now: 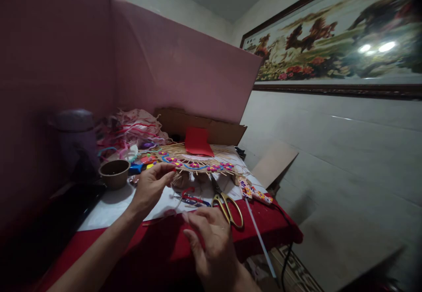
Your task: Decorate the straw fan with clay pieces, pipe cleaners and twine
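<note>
Far left, a purple lidded tumbler (75, 140) stands in shadow, and just to its right comes a brown cup (114, 174). Behind that, a tangled heap of pink scraps (136, 127) piles up against the pink panel (184, 68). Now the left hand (153, 186): thumb and forefinger drawn close at the left part of a flower-studded band (194, 166), a speck of red at the fingertips, though whether they grip it I cannot tell. The band lies mid-table, thin sticks fanning from it, with a red paper sheet (198, 142) behind. Nearer in, a red fuzzy strand (188, 192) curls on white paper (161, 206). Here's the right hand (211, 235), low over the front edge, released, thumb parted from loosely bent fingers. Just beyond it, gold-handled scissors (227, 205), and rightmost, a flower-patterned glue gun (254, 193) trailing a pale glue stick (262, 241).
</note>
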{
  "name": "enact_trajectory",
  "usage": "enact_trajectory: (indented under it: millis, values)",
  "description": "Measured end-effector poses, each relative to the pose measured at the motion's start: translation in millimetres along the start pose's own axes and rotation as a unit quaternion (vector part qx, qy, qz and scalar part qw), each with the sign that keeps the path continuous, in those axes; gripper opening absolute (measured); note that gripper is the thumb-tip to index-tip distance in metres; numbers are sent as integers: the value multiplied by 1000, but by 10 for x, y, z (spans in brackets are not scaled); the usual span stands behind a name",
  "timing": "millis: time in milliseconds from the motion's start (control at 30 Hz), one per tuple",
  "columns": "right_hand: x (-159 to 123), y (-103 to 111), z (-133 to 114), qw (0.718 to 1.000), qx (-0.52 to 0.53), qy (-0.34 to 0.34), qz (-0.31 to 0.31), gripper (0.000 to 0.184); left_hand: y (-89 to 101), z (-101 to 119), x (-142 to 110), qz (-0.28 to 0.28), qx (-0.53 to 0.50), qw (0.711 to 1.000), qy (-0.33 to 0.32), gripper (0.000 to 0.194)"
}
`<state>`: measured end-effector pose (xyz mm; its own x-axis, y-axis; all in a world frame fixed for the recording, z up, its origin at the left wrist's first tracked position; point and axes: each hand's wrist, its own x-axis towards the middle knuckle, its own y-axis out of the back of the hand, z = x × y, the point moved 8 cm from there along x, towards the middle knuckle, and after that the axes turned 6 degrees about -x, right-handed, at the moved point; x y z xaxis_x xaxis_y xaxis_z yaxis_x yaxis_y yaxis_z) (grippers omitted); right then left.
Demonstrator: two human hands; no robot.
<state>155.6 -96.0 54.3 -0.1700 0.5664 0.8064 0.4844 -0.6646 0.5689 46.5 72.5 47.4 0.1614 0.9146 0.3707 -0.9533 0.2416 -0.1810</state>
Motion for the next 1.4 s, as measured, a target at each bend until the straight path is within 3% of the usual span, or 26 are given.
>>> enact_trajectory:
  millis: [133,233,367,467,533,633,767,900,1133,1400]
  values:
    - [-97,471,314,994,-98,-29,48,13,-72,-67,-23,-41,-2,999,20,24]
    - [-185,772,766,976,-191,-93,48,21,-108,-157,-138,-72,-8,995,63,23]
    - [-365,850,1528,932,-317,-174,-41,23,-338,-302,-437,-207,4,968,138,15]
    - [-416,791,1792,903,-393,-154,-85,24,-496,-323,-614,-287,47,949,126,11]
    - [-369,711,1709,904,-402,-103,-105,31,-533,-326,-648,-299,79,944,113,11]
    - [-247,559,1294,929,-346,-9,-132,41,-530,-323,-633,-300,105,942,105,11]
    - [-92,433,668,953,-273,74,-110,42,-509,-330,-614,-303,83,943,110,11]
    - [-1,339,310,964,-226,109,-82,39,-506,-331,-612,-304,36,947,102,13]
    - [63,186,191,983,-92,82,-134,49,-438,-373,-530,-265,28,959,100,19]
    - [73,164,204,989,15,17,-149,53,-410,-347,-517,-251,29,963,95,21]
